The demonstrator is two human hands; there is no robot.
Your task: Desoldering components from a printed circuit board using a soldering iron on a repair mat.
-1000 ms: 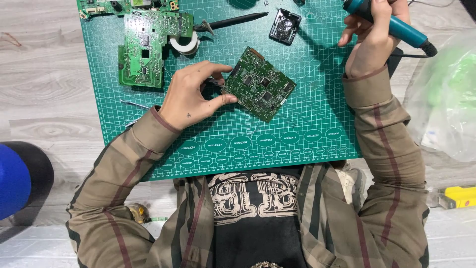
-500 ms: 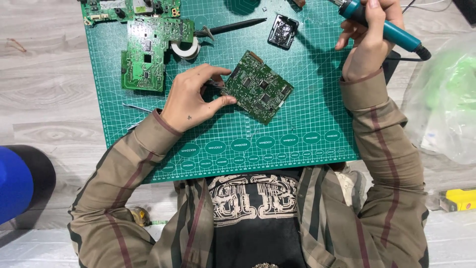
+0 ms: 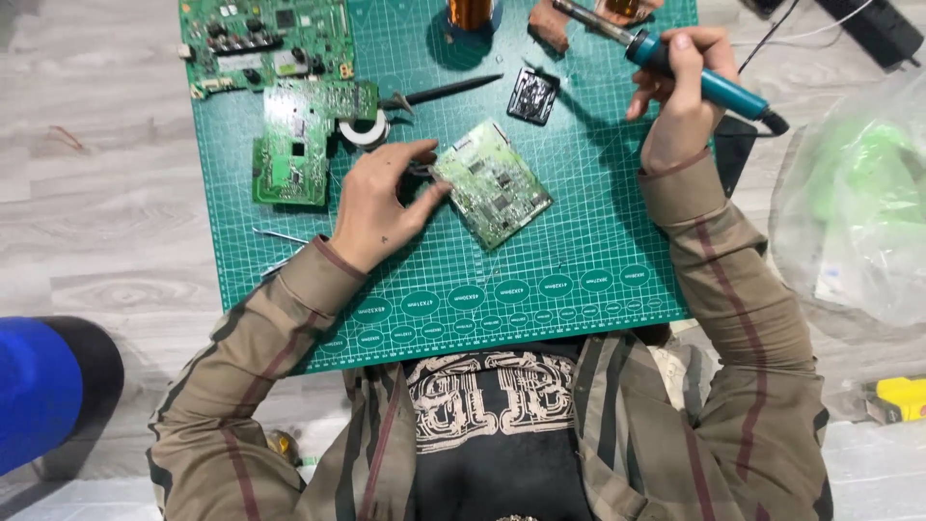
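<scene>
Bright, even overhead light — soft shadows, sharp focus, slight glare on plastic bag (image 3: 854,207)

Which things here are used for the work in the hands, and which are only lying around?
In use: soldering iron in right hand; small circuit board at left hand.
Lying about: larger boards, tape roll, tweezers, plastic bag.
</scene>
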